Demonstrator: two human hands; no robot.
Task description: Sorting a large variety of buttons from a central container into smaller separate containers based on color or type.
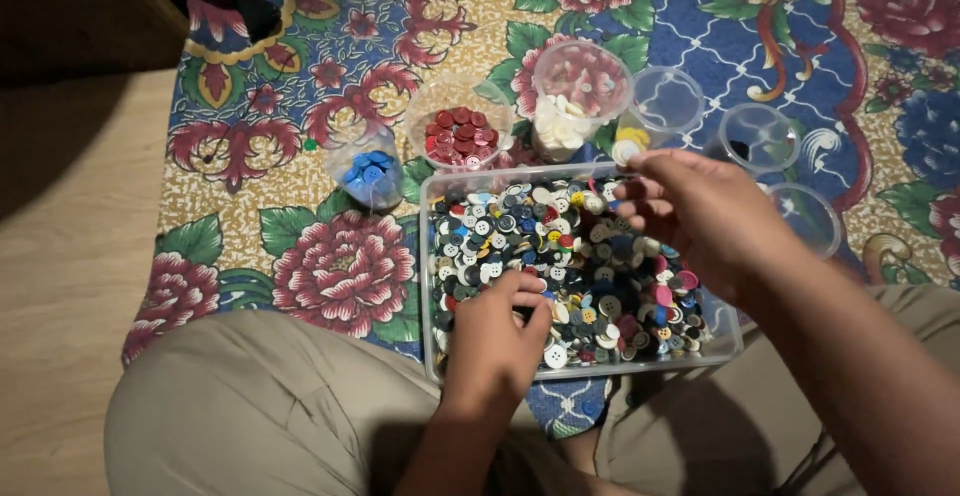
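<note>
Head view: left hand (497,328) rests in button tray (428,256) (right hand (690,211) above).

Cups (580,96) crowd the tray's (428,256) far side — left floor (70,256) open.

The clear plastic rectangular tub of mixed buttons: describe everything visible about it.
The clear plastic rectangular tub sits on the flowered cloth between the person's knees. Its thin see-through walls have rounded corners and no lid. It is nearly full of loose buttons in many colours: white, black, blue, grey, yellow, pink. The left hand digs into the pile near the front wall; the right hand hovers over the back right part, fingers pinched.
</note>
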